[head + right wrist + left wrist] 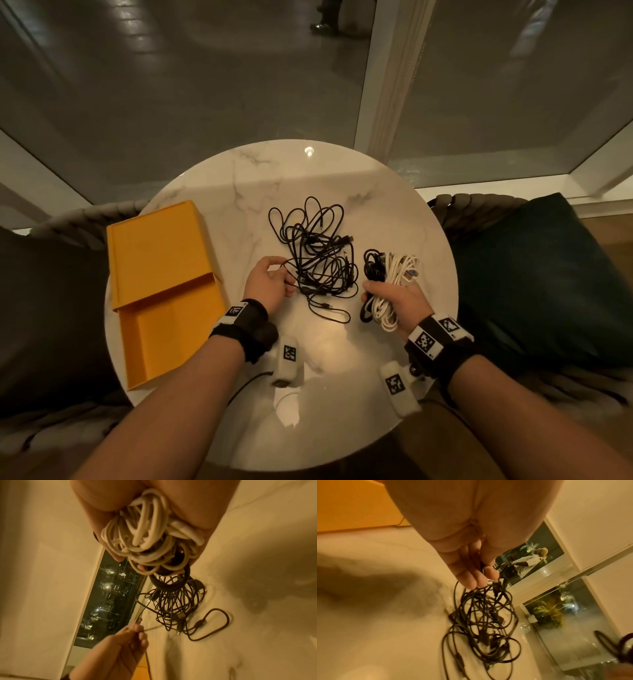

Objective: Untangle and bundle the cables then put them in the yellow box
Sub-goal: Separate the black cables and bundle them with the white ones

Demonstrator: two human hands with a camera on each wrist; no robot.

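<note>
Table: round white marble top (pixel 260 178) with grey veining, glossy under lamp glare.
Seating: woven chair backs at both sides; dark cushion (pixel 534 274) at right, another cushion (pixel 44 308) at left.
Windows: white-framed glass panels (pixel 191 85) behind the table.
Outside: a person in a striped top (pixel 528 559) beyond the glass, among lit plants (pixel 546 614).

No readable words, brands or numbers anywhere, only black-and-white square code markers on the left wristband (pixel 235 311), on the right wristband (pixel 425 341), and on two white blocks (pixel 289 353) on the marble table (pixel 342 178)
</note>
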